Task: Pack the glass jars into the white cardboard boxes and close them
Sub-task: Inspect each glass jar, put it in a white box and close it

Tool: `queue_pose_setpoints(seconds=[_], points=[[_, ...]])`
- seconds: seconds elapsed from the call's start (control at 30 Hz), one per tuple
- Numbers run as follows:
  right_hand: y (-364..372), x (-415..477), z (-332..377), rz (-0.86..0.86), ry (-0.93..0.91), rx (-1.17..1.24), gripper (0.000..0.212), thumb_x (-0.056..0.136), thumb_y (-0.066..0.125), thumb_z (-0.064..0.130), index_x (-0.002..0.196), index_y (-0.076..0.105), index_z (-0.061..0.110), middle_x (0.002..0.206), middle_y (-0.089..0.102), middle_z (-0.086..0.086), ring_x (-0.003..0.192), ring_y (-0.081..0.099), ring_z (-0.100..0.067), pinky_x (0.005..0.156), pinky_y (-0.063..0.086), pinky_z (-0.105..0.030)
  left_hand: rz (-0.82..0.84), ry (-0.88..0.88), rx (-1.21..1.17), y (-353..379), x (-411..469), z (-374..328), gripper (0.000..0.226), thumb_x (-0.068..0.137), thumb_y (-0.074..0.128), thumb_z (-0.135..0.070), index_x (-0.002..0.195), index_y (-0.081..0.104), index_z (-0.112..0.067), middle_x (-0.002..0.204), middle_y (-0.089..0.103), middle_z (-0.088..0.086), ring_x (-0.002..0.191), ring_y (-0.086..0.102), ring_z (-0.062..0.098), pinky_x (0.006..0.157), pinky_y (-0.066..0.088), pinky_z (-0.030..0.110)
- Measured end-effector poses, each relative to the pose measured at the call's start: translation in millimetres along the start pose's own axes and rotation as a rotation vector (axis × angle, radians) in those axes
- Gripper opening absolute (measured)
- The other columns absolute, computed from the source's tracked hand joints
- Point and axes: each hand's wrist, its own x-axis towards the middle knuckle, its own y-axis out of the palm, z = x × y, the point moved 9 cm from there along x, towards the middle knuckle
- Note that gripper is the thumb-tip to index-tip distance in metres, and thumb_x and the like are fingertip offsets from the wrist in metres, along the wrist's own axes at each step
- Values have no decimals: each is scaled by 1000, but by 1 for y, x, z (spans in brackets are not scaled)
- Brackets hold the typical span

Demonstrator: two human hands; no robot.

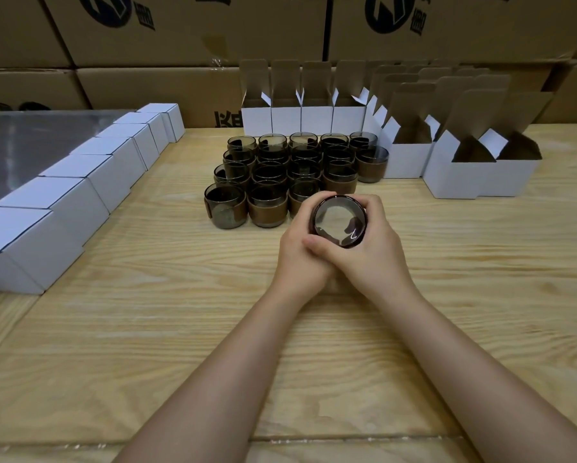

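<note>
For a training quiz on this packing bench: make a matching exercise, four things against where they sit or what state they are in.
Things:
1 closed white boxes
2 open white boxes
3 glass jar
4 brown cartons

Places or states:
A stacked behind the table
B held between the left hand and the right hand
C in a row on the left
D at the back and right, flaps up

Pairs: 1-C, 2-D, 3-B, 4-A

Cluster of smoky glass jars (270, 177), open white boxes (410, 158) behind, closed white boxes (80, 182) leftward
</note>
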Motion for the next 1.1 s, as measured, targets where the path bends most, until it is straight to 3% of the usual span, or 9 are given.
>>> queue_pose_setpoints(seconds=[0.13, 0.3, 0.4, 0.5, 0.6, 0.7, 0.8, 0.93, 1.1], points=[[-2, 0, 4, 5, -81, -14, 70, 59, 82, 47, 118, 45, 39, 114, 56, 10, 100, 50, 8, 79, 35, 0, 15, -17, -68, 0, 1, 1, 62, 68, 76, -12, 119, 53, -37, 110, 62, -27, 108, 61, 6, 95, 52, 34], [-12, -3, 12, -82, -186, -46, 78, 63, 84, 34, 130, 45, 28, 121, 49, 9, 105, 40, 21, 85, 29, 4, 206, -150, -186, 12, 0, 14, 94, 78, 68, 14, 147, 26, -34, 131, 53, -10, 111, 60, -1, 82, 50, 14], [-18, -4, 15, -148, -238, -69, 82, 65, 84, 32, 134, 41, 26, 124, 44, 10, 108, 36, 21, 86, 30, 4, 201, -447, -527, 13, -1, 29, 63, 87, 44, 15, 144, 38, -11, 118, 66, 10, 102, 68, 16, 76, 58, 28], [-20, -6, 17, -182, -282, -103, 85, 64, 86, 27, 135, 40, 21, 125, 41, 10, 110, 37, 16, 87, 30, 3, 322, -655, -837, 27, -11, 27, 42, 88, 40, -23, 120, 58, -2, 107, 69, 18, 97, 67, 30, 79, 57, 38], [-16, -10, 24, -179, -386, -164, 81, 66, 86, 18, 132, 40, 17, 127, 45, -2, 116, 40, -1, 90, 32, 0, 409, -652, -842, 34, -12, 25, 67, 84, 40, -60, 119, 59, -6, 106, 70, 13, 96, 68, 23, 81, 56, 34], [-11, -13, 33, -156, -481, -202, 77, 69, 84, 16, 128, 35, 22, 128, 48, -13, 120, 42, -11, 100, 39, -16, 406, -615, -822, 33, -11, 26, 58, 84, 46, -57, 115, 63, -10, 100, 71, 8, 91, 69, 18, 78, 57, 30], [-8, -15, 36, -142, -516, -191, 82, 68, 84, 23, 132, 33, 22, 134, 43, -11, 127, 40, -19, 107, 38, -33, 388, -592, -858, 31, -10, 26, 52, 86, 49, -52, 108, 70, -10, 101, 71, 10, 92, 69, 20, 82, 57, 32], [-11, -20, 32, -201, -415, -57, 96, 62, 78, 47, 137, 27, 16, 138, 27, -2, 132, 35, -26, 108, 32, -20, 378, -553, -948, 26, -8, 22, 58, 87, 46, -53, 112, 71, -7, 110, 68, 20, 93, 68, 30, 87, 55, 38], [-13, -23, 23, -293, -268, 5, 89, 61, 73, 54, 124, 37, 2, 126, 29, -5, 125, 35, -24, 108, 33, -25, 372, -538, -1002, 25, -8, 19, 60, 87, 48, -47, 120, 64, -1, 117, 65, 23, 96, 67, 35, 87, 55, 40]])
